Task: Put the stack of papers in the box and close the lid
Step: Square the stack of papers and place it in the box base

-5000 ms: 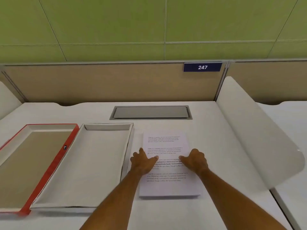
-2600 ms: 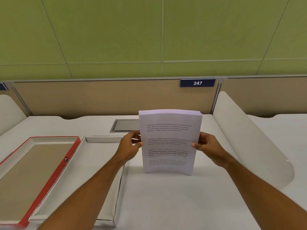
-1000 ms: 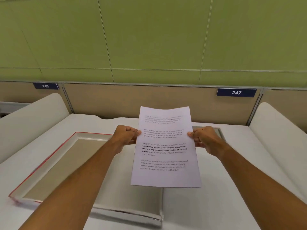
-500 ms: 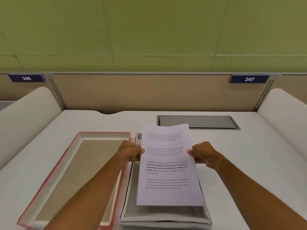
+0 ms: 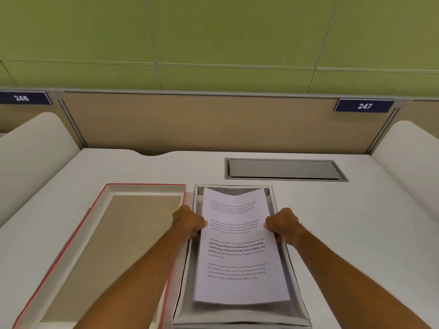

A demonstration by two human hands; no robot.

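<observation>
The stack of papers (image 5: pixel 237 252), white with printed text, lies lengthwise inside the white box (image 5: pixel 185 293) at the centre front of the desk, its far end slightly raised and curved. My left hand (image 5: pixel 187 222) grips the stack's left edge and my right hand (image 5: pixel 281 225) grips its right edge, both at the box walls. The red-edged lid (image 5: pixel 59 252) lies open side up just left of the box, touching it.
A grey recessed cable hatch (image 5: pixel 285 169) sits in the desk behind the box. Curved white side dividers stand at the left (image 5: pixel 31 148) and right (image 5: pixel 408 153). A tan partition with number plates 246 and 247 runs along the back.
Both hands have lowered the stack from above the box down into it. The view has tilted down and shifted slightly.
</observation>
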